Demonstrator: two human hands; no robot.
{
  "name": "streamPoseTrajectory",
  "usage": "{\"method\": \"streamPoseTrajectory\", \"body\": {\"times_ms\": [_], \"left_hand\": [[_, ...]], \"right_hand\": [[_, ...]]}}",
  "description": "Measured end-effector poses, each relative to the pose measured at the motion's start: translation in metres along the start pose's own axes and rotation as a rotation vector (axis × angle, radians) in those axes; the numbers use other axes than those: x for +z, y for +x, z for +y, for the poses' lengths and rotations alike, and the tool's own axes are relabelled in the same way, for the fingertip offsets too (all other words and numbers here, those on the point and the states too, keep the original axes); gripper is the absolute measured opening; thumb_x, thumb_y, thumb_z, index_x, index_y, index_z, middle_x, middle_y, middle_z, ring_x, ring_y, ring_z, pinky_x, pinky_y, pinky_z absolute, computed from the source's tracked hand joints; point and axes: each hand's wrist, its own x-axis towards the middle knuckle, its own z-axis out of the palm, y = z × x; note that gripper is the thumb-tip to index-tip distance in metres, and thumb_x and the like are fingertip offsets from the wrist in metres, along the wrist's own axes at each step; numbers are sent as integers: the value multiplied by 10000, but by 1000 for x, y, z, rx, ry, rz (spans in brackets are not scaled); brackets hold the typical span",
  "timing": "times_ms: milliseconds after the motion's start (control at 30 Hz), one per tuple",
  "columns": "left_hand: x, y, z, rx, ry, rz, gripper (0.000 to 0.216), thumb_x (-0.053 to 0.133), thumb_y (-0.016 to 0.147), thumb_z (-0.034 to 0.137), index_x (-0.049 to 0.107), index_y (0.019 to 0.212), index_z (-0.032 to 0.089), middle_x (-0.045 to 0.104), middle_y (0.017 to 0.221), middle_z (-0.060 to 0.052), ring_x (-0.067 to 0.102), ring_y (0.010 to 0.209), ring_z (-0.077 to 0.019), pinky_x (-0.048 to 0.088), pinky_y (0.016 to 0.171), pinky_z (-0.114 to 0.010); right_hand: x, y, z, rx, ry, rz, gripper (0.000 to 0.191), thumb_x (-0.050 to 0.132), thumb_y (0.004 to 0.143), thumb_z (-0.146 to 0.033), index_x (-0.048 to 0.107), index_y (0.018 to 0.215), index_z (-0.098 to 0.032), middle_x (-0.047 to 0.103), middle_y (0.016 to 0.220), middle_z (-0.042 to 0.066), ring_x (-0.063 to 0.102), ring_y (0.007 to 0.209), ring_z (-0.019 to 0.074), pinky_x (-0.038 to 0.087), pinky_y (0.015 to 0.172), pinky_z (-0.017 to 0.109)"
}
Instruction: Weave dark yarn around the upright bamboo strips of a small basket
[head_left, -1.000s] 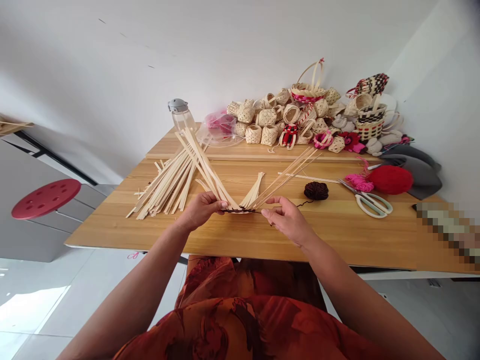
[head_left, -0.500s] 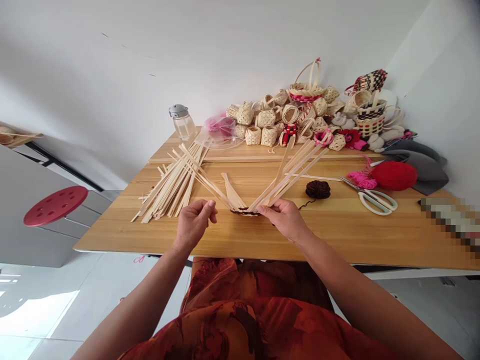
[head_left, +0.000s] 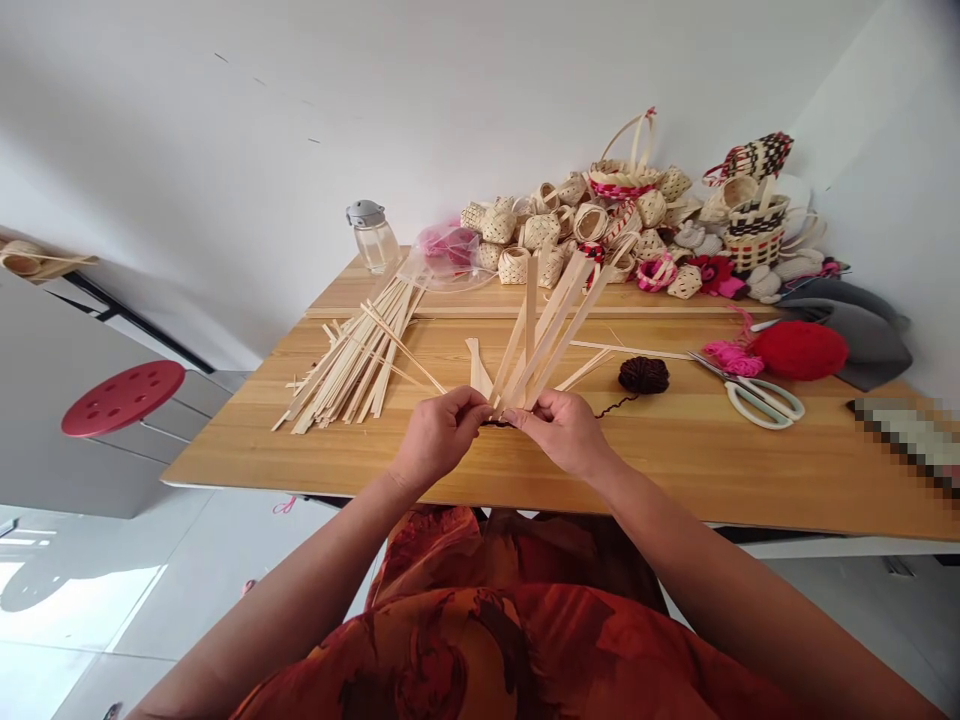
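Between my hands is a weaving of pale wood strips point(head_left: 551, 335), its strips fanning upward and away from me. Dark brown yarn point(head_left: 496, 424) runs along its near edge, partly hidden by my fingers. My left hand point(head_left: 441, 432) is closed, thumb and fingers pinching the weaving at its left near edge. A pinch of my right hand point(head_left: 568, 430) grips the base of the upright strips close beside it. To the right, a tail of yarn leads to a dark brown yarn ball point(head_left: 643, 376) on the table. Whether yarn is inside either pinch, I cannot tell.
A pile of loose strips point(head_left: 360, 355) lies left, near a lidded bottle point(head_left: 373, 240). Small woven baskets point(head_left: 540, 232) crowd the back. On the right are scissors point(head_left: 763, 398), a red yarn ball point(head_left: 801, 350) and pink yarn point(head_left: 733, 358). A red stool point(head_left: 124, 398) stands left.
My left hand has moved right, from apart to pinching the weaving's near edge. The right-hand strips have swung up to stand steeper. My right hand stays on the weaving.
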Motion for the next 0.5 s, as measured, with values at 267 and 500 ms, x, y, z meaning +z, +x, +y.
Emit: {"method": "streamPoseTrajectory", "body": {"times_ms": [267,500], "left_hand": [[-6,10,1,-155,-213,-87,210,647,852,372,664,777,177,687,640,-18,688,570,-160,502,536,-232],[-5,21,12,-201,-307,-93,210,675,829,368,640,775,168,674,615,-18,700,568,-171,520,510,-228]], "right_hand": [[-7,-9,-3,43,182,-42,406,696,836,-472,561,1116,-209,519,573,-75,416,512,121,318,509,257],[9,-42,-15,-153,208,136,154,617,920,-307,478,939,-244,570,693,-35,494,579,125,387,541,256]]}}
